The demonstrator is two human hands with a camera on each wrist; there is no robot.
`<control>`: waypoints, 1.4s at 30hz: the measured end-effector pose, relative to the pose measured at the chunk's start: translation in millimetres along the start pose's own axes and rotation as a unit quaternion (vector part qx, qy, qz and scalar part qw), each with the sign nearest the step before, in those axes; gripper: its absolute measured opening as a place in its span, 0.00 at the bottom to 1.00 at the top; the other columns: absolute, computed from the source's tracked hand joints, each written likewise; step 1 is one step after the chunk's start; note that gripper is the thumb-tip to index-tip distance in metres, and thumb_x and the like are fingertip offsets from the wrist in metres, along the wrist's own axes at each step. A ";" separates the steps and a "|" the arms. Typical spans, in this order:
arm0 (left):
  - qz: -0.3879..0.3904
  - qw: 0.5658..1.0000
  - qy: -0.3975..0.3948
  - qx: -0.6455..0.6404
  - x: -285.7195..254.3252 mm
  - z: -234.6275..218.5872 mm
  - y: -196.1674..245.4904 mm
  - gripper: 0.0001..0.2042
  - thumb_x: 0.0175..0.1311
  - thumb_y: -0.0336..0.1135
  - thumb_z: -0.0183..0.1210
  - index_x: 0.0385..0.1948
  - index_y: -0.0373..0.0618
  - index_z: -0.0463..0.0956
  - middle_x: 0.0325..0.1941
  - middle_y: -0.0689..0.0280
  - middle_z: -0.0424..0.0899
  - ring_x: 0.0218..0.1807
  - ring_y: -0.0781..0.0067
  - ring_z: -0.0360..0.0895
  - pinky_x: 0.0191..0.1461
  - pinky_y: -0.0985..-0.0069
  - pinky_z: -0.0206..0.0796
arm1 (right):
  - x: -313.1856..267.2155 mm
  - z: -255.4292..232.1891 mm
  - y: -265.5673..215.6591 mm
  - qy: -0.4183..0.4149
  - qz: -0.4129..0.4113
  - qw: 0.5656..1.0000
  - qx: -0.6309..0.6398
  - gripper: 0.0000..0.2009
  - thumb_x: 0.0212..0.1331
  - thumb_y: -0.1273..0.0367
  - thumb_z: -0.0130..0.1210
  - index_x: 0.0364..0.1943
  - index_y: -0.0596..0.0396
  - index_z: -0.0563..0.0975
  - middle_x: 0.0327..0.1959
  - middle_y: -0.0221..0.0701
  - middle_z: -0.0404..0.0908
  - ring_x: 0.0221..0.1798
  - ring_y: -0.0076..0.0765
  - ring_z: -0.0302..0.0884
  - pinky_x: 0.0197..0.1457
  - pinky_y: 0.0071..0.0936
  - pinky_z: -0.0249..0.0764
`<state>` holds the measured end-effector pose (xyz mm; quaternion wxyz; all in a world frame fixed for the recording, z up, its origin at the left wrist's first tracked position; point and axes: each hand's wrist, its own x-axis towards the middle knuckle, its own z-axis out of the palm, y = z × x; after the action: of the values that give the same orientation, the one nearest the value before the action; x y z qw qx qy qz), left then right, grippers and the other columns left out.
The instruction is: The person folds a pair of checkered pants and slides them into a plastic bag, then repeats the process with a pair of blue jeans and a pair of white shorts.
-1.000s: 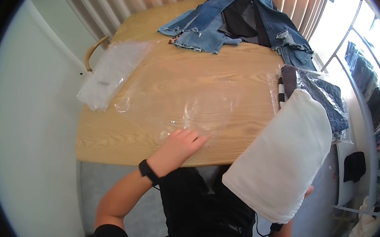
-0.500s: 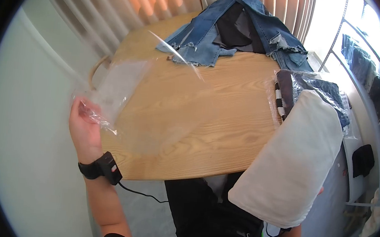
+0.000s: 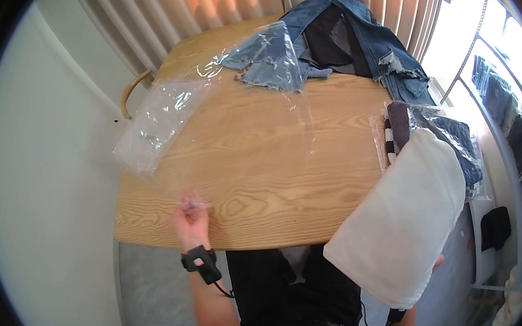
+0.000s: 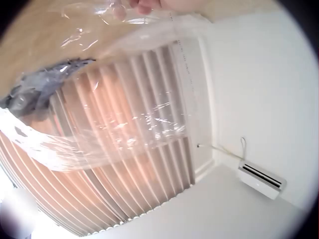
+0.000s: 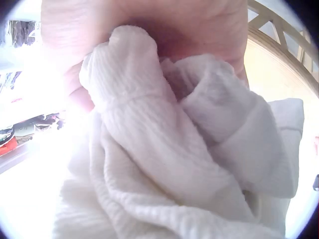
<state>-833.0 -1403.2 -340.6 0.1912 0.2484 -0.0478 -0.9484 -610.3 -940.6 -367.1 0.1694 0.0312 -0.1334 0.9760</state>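
Observation:
Near the table's front edge my left hand (image 3: 191, 222) pinches the edge of a clear plastic bag (image 3: 305, 120). The bag spreads up and away over the tabletop, and its far part overlaps the jeans in the head view. In the left wrist view the see-through film (image 4: 119, 134) billows out beyond my fingertips (image 4: 144, 6). On the right, a folded white garment (image 3: 399, 218) is held up at the table's edge by my right hand (image 5: 194, 25). The garment hides most of that hand in the head view; its gathered soft folds (image 5: 149, 134) lie against my palm in the right wrist view.
Flat plastic bags (image 3: 151, 135) lie on the table's left side. Ripped blue jeans (image 3: 372, 30) with dark cloth are heaped at the back. Bagged folded clothes (image 3: 461, 143) sit at the right edge. A chair arm (image 3: 132, 93) borders the left; a clothes rack (image 3: 501, 109) stands right.
My left hand lifted the bag from the table, swung left with it, then came back toward the front edge as the film fanned outward. The white garment stays at the right.

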 end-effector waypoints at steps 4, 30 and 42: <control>0.004 0.999 0.001 0.054 -22.1 9.3 -4.3 0.13 0.55 0.13 0.52 0.42 0.31 0.69 0.40 0.56 0.76 0.43 0.63 0.77 0.65 0.59 0.68 | 13.3 34.0 10.8 0.035 0.015 0.999 0.011 0.39 0.51 0.55 0.50 0.68 0.60 0.58 0.64 0.50 0.68 0.62 0.56 0.70 0.64 0.52 0.68; 0.219 0.347 -0.597 0.689 -159.7 35.2 -75.1 0.10 0.57 0.29 0.61 0.41 0.43 0.77 0.47 0.57 0.80 0.47 0.51 0.76 0.51 0.63 0.68 | 5.6 45.0 30.3 0.131 0.100 0.986 0.020 0.39 0.44 0.59 0.50 0.65 0.64 0.62 0.58 0.51 0.73 0.54 0.58 0.76 0.59 0.51 0.72; -0.425 0.712 -0.327 0.454 -178.8 0.6 -92.8 0.30 0.63 0.44 0.61 0.62 0.36 0.62 0.57 0.57 0.75 0.59 0.69 0.72 0.61 0.70 0.64 | 16.6 53.5 52.3 0.086 0.260 0.961 0.031 0.37 0.43 0.67 0.52 0.64 0.67 0.61 0.57 0.50 0.74 0.53 0.53 0.77 0.57 0.43 0.75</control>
<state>-721.2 -1248.6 -276.3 -0.3950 -0.0266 -0.4217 -0.8157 -642.7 -997.2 -326.9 -0.0801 -0.0830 -0.0912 0.9891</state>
